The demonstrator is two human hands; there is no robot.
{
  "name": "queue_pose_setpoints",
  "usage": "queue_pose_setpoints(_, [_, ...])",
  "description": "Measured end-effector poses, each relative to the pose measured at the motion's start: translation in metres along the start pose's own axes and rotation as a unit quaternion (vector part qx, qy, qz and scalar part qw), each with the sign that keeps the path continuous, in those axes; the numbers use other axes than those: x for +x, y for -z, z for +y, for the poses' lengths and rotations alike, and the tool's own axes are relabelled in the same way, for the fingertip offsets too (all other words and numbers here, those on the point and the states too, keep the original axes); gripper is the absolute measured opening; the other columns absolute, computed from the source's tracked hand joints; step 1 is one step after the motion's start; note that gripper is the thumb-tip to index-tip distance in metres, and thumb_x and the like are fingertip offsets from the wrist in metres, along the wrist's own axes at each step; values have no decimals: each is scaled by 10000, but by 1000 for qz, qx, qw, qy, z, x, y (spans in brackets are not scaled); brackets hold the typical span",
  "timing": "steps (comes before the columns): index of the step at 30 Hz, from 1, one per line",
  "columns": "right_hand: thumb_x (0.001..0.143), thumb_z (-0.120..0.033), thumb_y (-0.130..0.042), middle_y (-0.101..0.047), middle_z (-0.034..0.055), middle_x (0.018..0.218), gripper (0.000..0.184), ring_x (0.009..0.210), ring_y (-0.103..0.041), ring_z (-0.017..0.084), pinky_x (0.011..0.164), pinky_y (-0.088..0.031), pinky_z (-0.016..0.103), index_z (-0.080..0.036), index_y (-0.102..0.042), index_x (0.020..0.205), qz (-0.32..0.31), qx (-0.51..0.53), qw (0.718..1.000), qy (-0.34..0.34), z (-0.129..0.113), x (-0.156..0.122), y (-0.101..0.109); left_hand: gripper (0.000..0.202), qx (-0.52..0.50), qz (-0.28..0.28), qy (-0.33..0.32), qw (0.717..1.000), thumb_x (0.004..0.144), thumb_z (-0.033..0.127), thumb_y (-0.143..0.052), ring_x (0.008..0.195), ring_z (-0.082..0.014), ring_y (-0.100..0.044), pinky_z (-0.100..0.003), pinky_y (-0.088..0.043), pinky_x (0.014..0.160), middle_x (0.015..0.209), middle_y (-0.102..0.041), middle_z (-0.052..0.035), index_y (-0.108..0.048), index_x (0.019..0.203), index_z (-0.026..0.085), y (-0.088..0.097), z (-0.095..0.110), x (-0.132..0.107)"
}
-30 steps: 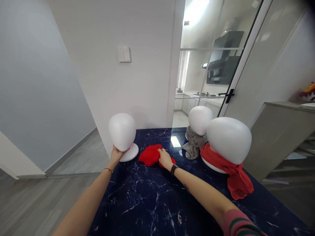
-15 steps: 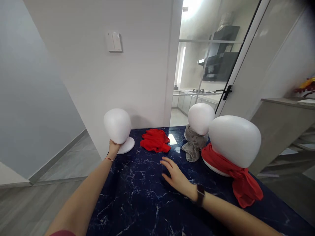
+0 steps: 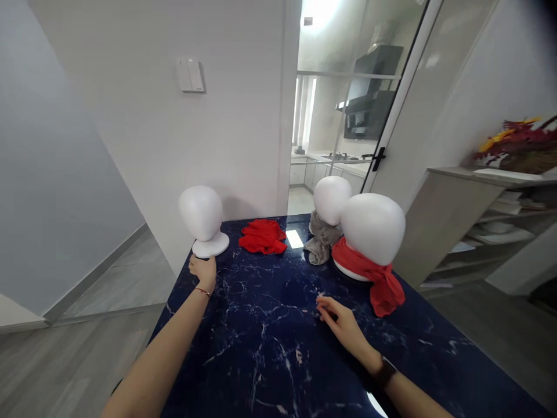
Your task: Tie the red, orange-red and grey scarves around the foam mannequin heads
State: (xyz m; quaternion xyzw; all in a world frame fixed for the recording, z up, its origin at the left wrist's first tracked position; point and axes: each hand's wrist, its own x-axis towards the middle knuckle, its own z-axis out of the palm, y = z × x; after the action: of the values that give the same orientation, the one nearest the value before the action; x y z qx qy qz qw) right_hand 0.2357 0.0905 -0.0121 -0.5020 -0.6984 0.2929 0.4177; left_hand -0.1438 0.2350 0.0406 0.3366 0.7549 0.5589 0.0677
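Note:
A bare white mannequin head (image 3: 201,212) stands upright on its round base at the far left. My left hand (image 3: 203,271) is just in front of that base, its fingers loosely apart and holding nothing; whether the fingertips touch the base I cannot tell. To the right of that head lies a crumpled red scarf (image 3: 262,237). My right hand (image 3: 342,324) hovers over the dark marbled table (image 3: 256,360), fingers loosely bent, with nothing visible in it. Beyond it, another white mannequin head (image 3: 374,226) wears a knotted red scarf (image 3: 386,290).
A third mannequin head (image 3: 332,200), with a grey scarf (image 3: 322,238) round its neck, stands behind the red-scarfed one. A white wall and a glass door (image 3: 348,116) rise behind the table. At the right is a shelf unit (image 3: 461,215) with flowers on top.
My left hand has let go of the left mannequin head's neck and drawn back toward me. My right hand has moved right, its fingers more bent. The view has shifted right.

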Motion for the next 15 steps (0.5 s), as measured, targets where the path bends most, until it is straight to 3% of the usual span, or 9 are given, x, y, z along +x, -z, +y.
queue_pose_setpoints(2, [883, -344, -463, -653, 58, 889, 232, 693, -632, 180, 693, -527, 335, -203, -592, 1016, 6, 7, 1000, 9, -1, 3, -1, 566, -5, -10, 9, 1000, 691, 143, -579, 1274, -381, -362, -563, -261, 1039, 1260, -452, -254, -383, 1218, 81, -5, 18, -42])
queue_pose_setpoints(5, [888, -328, -453, -645, 67, 924, 235, 793, -626, 181, 759, -505, 333, -186, -589, 1018, 55, -15, 998, 41, 0, 6, 2, 497, -32, -62, -32, 997, 741, 165, -540, 1186, -265, -468, -409, -368, 1022, 1250, -483, -171, -408, 1219, 137, -12, 43, -127])
queue_pose_setpoints(7, [887, -329, -452, -635, 78, 960, 242, 860, -610, 185, 800, -487, 341, -177, -581, 1025, 124, -39, 990, 60, 4, 8, 11, 479, -83, -125, -85, 985, 769, 140, -491, 1160, -217, -484, -363, -395, 1008, 1261, -469, -140, -396, 1237, 173, -13, 52, -188])
queue_pose_setpoints(9, [876, -351, -465, -612, 97, 1020, 270, 935, -581, 199, 838, -467, 359, -169, -567, 1046, 232, -68, 968, 70, 11, 11, 29, 481, -127, -176, -162, 963, 788, 112, -452, 1200, -214, -447, -393, -374, 1031, 1270, -448, -122, -385, 1256, 202, -9, 53, -240])
queue_pose_setpoints(11, [856, -391, -489, -579, 122, 1076, 340, 1007, -541, 221, 889, -434, 387, -153, -543, 1093, 366, -98, 924, 56, 21, 18, 54, 468, -146, -213, -262, 930, 807, 77, -418, 1239, -227, -409, -451, -341, 1050, 1284, -433, -119, -396, 1260, 196, -3, 47, -273])
queue_pose_setpoints(13, [832, -440, -507, -538, 156, 1136, 450, 1080, -494, 246, 950, -380, 417, -126, -510, 1154, 476, -115, 872, 12, 35, 28, 82, 445, -144, -253, -331, 897, 810, 42, -398, 1211, -220, -429, -457, -360, 1032, 1248, -465, -109, -436, 1225, 197, 1, 39, -287])
queue_pose_setpoints(15, [799, -498, -521, -507, 187, 1187, 576, 1115, -470, 268, 983, -339, 433, -98, -473, 1211, 512, -100, 852, -44, 52, 39, 107, 435, -133, -283, -362, 878, 804, 19, -393, 1160, -205, -465, -437, -392, 1005, 1191, -505, -100, -459, 1194, 198, 2, 33, -288])
